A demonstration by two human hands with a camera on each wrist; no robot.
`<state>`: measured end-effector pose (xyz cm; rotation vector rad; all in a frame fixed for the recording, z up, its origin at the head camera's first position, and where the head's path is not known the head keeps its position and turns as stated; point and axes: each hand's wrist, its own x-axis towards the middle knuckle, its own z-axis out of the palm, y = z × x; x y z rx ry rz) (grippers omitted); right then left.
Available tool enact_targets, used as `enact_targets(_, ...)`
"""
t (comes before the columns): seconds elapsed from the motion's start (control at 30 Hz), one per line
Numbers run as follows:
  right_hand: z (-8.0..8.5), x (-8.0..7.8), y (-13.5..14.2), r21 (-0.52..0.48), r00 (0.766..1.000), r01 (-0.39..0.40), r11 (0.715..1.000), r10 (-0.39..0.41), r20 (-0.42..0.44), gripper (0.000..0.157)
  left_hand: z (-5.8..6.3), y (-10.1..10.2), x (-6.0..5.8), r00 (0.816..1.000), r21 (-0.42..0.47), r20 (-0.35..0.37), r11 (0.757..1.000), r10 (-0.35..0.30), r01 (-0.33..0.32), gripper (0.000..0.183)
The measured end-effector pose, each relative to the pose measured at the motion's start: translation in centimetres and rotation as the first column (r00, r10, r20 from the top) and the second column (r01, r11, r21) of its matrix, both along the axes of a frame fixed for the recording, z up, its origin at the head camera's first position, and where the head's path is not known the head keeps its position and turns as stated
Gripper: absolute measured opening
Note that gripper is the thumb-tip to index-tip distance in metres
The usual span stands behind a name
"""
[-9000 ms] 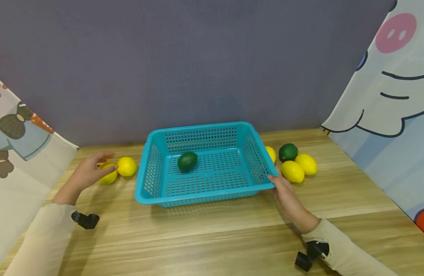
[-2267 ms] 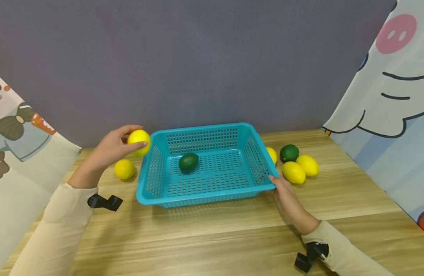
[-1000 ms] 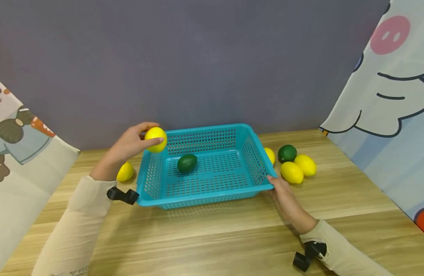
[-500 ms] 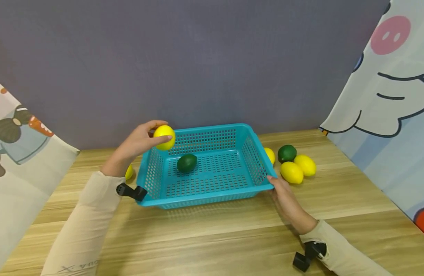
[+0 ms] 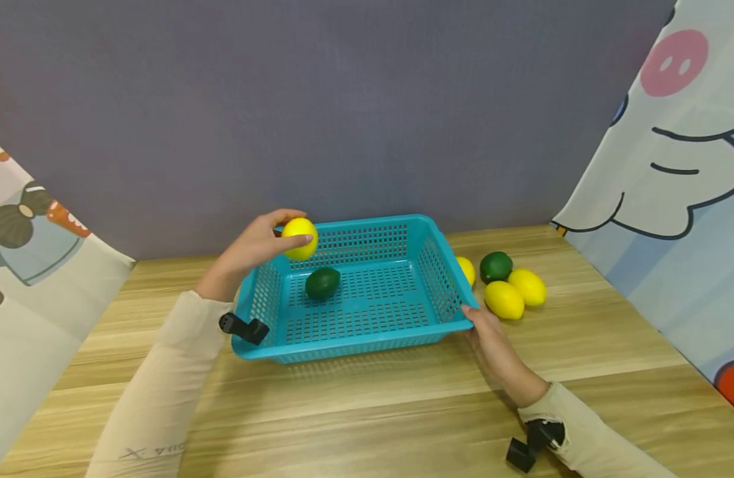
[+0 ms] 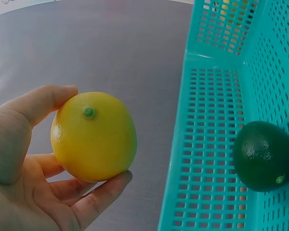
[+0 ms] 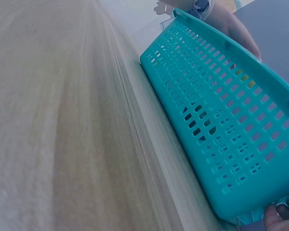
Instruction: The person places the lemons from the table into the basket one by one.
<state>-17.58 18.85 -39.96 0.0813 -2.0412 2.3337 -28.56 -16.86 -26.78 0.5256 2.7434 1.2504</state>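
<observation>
1. While the left hand [image 5: 260,243] has its thumb and fingers bent around a yellow fruit [image 5: 301,228], parted about as wide as the fruit itself, the head view shows that fruit raised before the far left corner of a blue basket [image 5: 356,342]. The left wrist view shows a green nub on its skin and a gap between it and the basket wall.

2. The right hand [image 5: 497,348] grips the basket at its near right corner, thumb on the rim and fingers bent below it, with little room between them.

3. Inside the basket, left of the middle, a dark green fruit [image 5: 322,284] lies on the slotted floor.

4. To the right of the basket, on the wooden table [image 5: 367,411], are a green fruit [image 5: 496,267] and two lemons [image 5: 504,300] just nearer; another yellow piece [image 5: 467,270] is partly hidden behind the right wall.

5. Both arms wear pale sleeves [image 5: 163,378] and black wrist mounts [image 5: 244,328].

6. A grey backdrop [image 5: 367,113] stands at the far side, flanked left and right by cartoon-printed cloths [image 5: 671,265].
</observation>
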Motion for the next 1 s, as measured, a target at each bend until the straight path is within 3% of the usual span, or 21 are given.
enact_targets(0.17, -0.2, 0.0, 0.0, -0.031, 1.000, 0.014, 0.999, -0.015, -0.025, 0.027, -0.4, 0.4, -0.5, 1.000, -0.015, -0.001, 1.000, -0.005, 0.005, 0.055)
enact_targets(0.3, -0.2, 0.0, 0.1, -0.034, 1.000, 0.011, 0.999, -0.011, -0.025, 0.025, -0.6, 0.8, -0.7, 1.000, -0.016, 0.011, 1.000, -0.006, 0.006, 0.056)
enact_targets(0.67, -0.1, -0.2, 0.2, 0.008, 1.000, -0.017, 1.000, 0.017, -0.015, 0.049, -0.9, 1.9, -1.2, 1.000, -0.004, 0.023, 1.000, -0.014, 0.014, 0.055)
enact_targets(1.0, -0.1, -0.1, 0.3, 0.019, 0.999, -0.039, 0.999, 0.039, -0.010, 0.050, -1.3, 3.2, -1.8, 0.998, -0.068, 0.050, 0.997, -0.033, 0.037, 0.058)
